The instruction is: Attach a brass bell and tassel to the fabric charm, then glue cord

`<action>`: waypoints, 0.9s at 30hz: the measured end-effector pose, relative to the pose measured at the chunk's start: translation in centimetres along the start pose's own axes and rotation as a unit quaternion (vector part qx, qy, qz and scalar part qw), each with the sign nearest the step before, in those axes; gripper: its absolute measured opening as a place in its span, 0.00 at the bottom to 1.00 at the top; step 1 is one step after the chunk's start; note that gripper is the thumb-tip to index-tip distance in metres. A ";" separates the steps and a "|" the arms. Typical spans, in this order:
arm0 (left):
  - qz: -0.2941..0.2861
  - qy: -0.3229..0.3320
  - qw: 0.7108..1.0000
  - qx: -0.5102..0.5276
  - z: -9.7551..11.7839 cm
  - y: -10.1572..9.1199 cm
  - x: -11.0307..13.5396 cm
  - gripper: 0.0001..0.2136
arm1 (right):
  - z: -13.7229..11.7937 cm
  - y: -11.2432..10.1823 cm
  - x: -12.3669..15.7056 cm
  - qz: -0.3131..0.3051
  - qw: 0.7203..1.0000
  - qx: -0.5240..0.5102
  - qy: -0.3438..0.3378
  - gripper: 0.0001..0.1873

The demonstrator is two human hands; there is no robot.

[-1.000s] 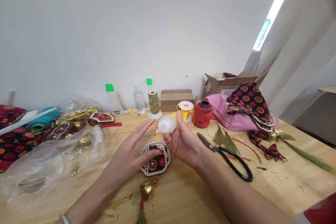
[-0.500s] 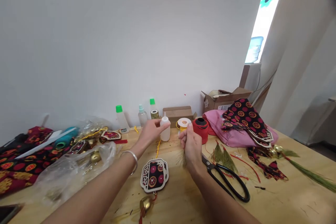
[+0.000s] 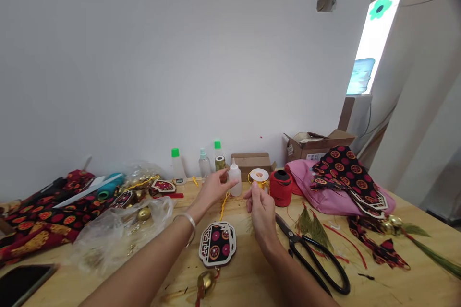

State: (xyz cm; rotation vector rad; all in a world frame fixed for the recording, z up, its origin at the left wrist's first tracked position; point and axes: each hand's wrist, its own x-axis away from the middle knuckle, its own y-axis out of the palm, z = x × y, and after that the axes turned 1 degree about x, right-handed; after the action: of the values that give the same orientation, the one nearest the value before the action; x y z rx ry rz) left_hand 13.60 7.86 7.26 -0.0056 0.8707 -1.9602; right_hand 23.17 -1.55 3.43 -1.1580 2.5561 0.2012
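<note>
My left hand (image 3: 213, 188) reaches forward over the wooden table (image 3: 396, 278). Its fingertips rest against a small white squeeze bottle (image 3: 235, 178) that stands upright. My right hand (image 3: 261, 210) is closed in a pinch just right of it, and thin greenish tassel strands (image 3: 249, 223) hang below its fingers. In front of both hands lies a flat wood-framed ornament (image 3: 217, 243) with black and pink patterned cloth. A brass bell (image 3: 205, 279) hangs on a red cord at its near end.
Black scissors (image 3: 314, 260) lie right of my right arm. A yellow spool (image 3: 259, 176) and a red spool (image 3: 281, 187) stand behind my hands. Green-capped bottles (image 3: 176, 165), cardboard boxes (image 3: 252, 161), patterned cloth on a pink bag (image 3: 342, 168), a plastic bag (image 3: 118, 230) and a phone (image 3: 21, 282) surround them.
The squeeze bottle passed from my right hand to my left and was set upright near the spools. My right hand picked up greenish strands. The view tilted up and shifted.
</note>
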 end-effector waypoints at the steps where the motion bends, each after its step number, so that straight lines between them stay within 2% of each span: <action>1: 0.001 -0.003 1.000 -0.002 -0.3 -0.3 0.9 0.23 | -0.1 -0.1 0.1 -0.020 0.998 0.061 -0.006 0.24; 3: 0.006 -0.022 1.000 -0.010 -1.2 -1.0 3.2 0.23 | -0.3 -0.1 0.4 -0.075 0.974 0.211 -0.028 0.23; 5: -0.006 -0.054 0.998 -0.034 -2.5 -1.6 6.1 0.23 | -0.7 -0.2 0.8 -0.134 0.924 0.353 -0.058 0.21; 7: -0.047 -0.078 0.994 -0.062 -3.8 -2.1 8.8 0.26 | -1.1 -0.1 1.3 -0.177 0.868 0.456 -0.082 0.19; 10: -0.098 -0.084 0.989 -0.073 -5.1 -2.6 11.7 0.28 | -1.7 0.1 1.7 -0.217 0.813 0.530 -0.104 0.18; 13: -0.127 -0.057 0.989 -0.059 -5.7 -3.0 12.8 0.27 | -2.2 0.3 1.9 -0.247 0.797 0.542 -0.100 0.18; 15: -0.147 -0.045 0.987 -0.044 -5.9 -3.2 12.8 0.28 | -2.3 0.4 2.0 -0.265 0.797 0.536 -0.079 0.17; 17: -0.155 -0.045 0.986 -0.039 -6.0 -3.2 12.6 0.31 | -2.1 0.3 1.9 -0.278 0.811 0.512 -0.056 0.17; 21: -0.135 -0.051 0.989 -0.041 -6.5 -2.9 12.3 0.35 | -1.4 0.0 1.8 -0.280 0.868 0.411 -0.012 0.17; 23: -0.117 -0.052 0.991 -0.047 -6.8 -3.0 12.2 0.38 | -1.0 -0.1 1.7 -0.266 0.908 0.322 0.023 0.17; 25: -0.081 -0.038 0.994 -0.065 -7.1 -3.4 12.2 0.37 | -0.7 -0.1 1.5 -0.247 0.948 0.189 0.073 0.19; 27: -0.032 0.000 0.995 -0.089 -7.7 -4.0 12.3 0.35 | -0.7 0.0 1.3 -0.227 0.964 0.042 0.128 0.21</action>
State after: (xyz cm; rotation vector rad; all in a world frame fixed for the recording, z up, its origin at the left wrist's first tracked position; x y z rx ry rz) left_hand 1.21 3.95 -0.40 -0.1398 1.0547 -1.9344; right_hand 22.27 -2.64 3.61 -1.7914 2.3867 -0.1772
